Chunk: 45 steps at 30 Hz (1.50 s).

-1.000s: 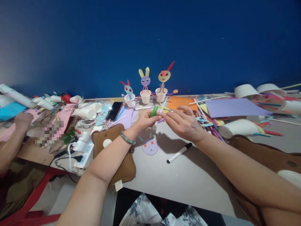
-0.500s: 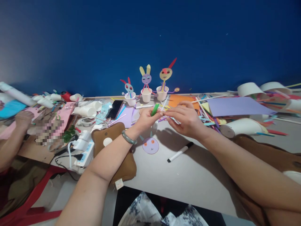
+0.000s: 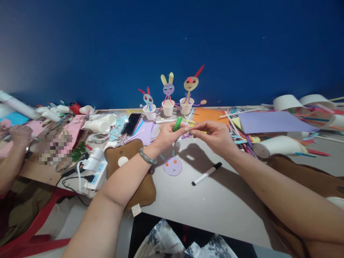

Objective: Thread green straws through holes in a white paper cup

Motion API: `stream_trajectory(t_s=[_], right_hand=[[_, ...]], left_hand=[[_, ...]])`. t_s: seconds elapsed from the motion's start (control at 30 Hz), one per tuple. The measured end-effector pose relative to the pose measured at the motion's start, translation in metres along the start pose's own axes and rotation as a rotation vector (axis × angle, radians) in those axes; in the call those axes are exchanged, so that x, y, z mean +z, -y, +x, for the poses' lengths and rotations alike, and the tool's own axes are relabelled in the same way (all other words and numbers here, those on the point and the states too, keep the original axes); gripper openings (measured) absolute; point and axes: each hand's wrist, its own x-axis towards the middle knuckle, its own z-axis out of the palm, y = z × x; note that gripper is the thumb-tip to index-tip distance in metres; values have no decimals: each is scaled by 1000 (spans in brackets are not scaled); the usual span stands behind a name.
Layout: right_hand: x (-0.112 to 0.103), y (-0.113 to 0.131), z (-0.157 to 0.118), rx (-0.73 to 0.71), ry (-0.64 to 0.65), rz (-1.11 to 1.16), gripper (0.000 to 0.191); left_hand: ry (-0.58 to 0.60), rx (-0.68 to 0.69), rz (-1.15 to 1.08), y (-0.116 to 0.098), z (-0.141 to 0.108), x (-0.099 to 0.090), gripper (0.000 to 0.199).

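My left hand is closed around a green tape roll, which stands up between thumb and fingers. Its fingertips meet those of my right hand, whose thumb and forefinger are pinched together at the roll's right side. What that pinch holds is too small to make out. Below my hands, a purple paper rabbit face with orange eyes and pale ears lies on the table. To its right is a black-capped white marker, lying at a slant.
Three paper rabbit figures stand in white paper cups along the blue wall. A phone, a power strip and a brown cushion are on the left. Purple paper and scattered strips cover the right. Another person's hand works at far left.
My right hand has turned and its fingers have drawn into a pinch against the left fingertips. The tape roll stays in my left hand. The other person's hand has shifted slightly left.
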Motion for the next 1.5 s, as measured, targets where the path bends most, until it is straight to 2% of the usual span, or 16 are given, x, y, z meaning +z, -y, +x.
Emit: stream_trajectory(t_s=[0.13,0.2,0.33,0.43,0.5,0.67,0.73,0.8,0.9,0.97,1.13,1.17,1.23,1.3,1.43,1.5], right_hand=[[3,-4,-2,-17,-3,-9,31],[3,-5,-4,-64,-6,-58,26],[-1,-2,-4,-272,-48,-341,15],[-8,-4,0,-360,-81,-558,19],[-13,-8,5,-289,-32,-634,20],[-19,-22,16,76,249,-783,14],[-18,-26,17,109,262,-886,18],[-16,-29,17,91,255,-952,26],[-15,-34,14,19,293,-935,26],[-15,-37,14,-51,323,-903,10],[-12,-42,15,-123,267,-877,9],[-11,-42,14,-132,259,-857,14],[-7,-42,13,-148,239,-796,18],[-5,-43,13,-141,204,-708,13],[-10,-43,21,-12,133,-439,70],[-15,-45,27,29,144,-312,82]], left_hand=[[19,-21,3,3,0,-2,53],[38,-39,2,6,0,-3,51],[94,-89,-43,9,0,-4,49],[55,-96,-30,9,2,-7,42],[-15,-88,6,11,6,-11,41],[-178,-95,138,16,16,-28,29],[-190,-78,269,18,18,-32,27],[-153,-89,385,21,18,-35,30],[-106,-146,453,25,16,-34,32],[-64,-161,457,29,15,-33,34],[62,-134,439,34,13,-35,35],[86,-117,437,34,13,-36,35],[132,-103,440,33,12,-36,34],[158,-132,458,33,11,-35,33],[157,-271,498,29,9,-30,31],[151,-306,480,27,8,-28,29]])
